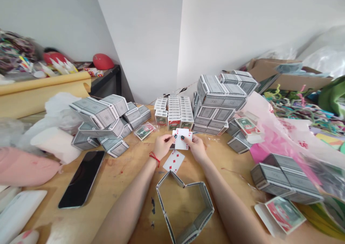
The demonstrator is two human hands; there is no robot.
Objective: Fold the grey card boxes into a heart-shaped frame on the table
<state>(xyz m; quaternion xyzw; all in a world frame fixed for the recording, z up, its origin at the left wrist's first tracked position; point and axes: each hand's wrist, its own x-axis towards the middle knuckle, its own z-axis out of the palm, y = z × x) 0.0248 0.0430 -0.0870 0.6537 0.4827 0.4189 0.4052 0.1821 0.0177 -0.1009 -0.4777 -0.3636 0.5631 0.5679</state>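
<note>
My left hand [164, 145] and my right hand [198, 148] meet at the middle of the table. Both pinch white playing cards [182, 140] with red ace markings, overlapping between the thumbs; how many are held is unclear. Just below lies a loose playing card with red diamonds [174, 162], face up on the wood. Nearer to me, between my forearms, a heart-shaped frame of joined playing cards [207, 197] stands on edge. A red string bracelet [154, 158] circles my left wrist.
Folded-card blocks are stacked at left [94, 112] and right [222, 96], with more blocks [285, 181] at the near right. Rows of card boxes [174, 111] stand behind my hands. A phone [82, 179] lies left; an opened card box [286, 214] lies right. Pink plastic [258, 111] covers the right side.
</note>
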